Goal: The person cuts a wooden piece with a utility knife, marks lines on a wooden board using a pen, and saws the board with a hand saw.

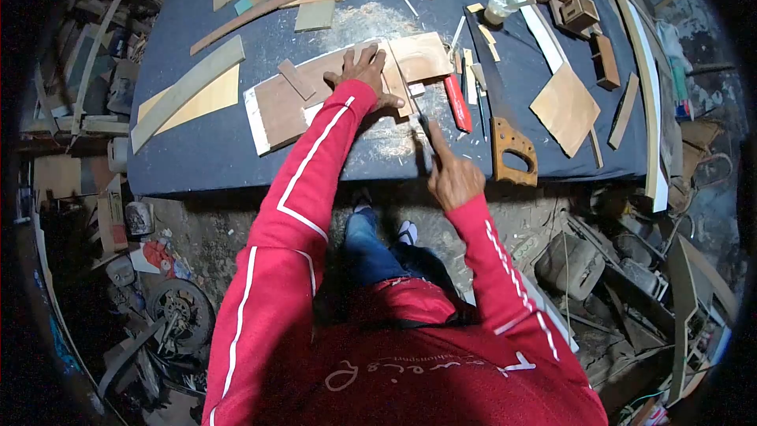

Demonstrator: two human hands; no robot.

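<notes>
My left hand (359, 75) lies with its fingers spread, pressing on a brown wooden board (276, 114) and a thin wood strip (393, 79) on the dark-covered table. Its thumb reaches toward the strip's near end. My right hand (459, 177) is closed around a thin-bladed tool (424, 121) with a dark handle, its index finger stretched along it. The narrow blade runs along the strip's right side; its exact kind is hard to make out. Beyond it lies a pale piece of wood (422, 57). A small wood piece (296, 79) rests on the board.
A red-handled tool (457, 102) and a handsaw (514, 154) lie right of my right hand. Farther right are a square wood panel (565, 110), a plastic cup (500, 8) and small wooden boxes (579, 13). Curved wood pieces (189, 91) lie left; sawdust covers the table's middle.
</notes>
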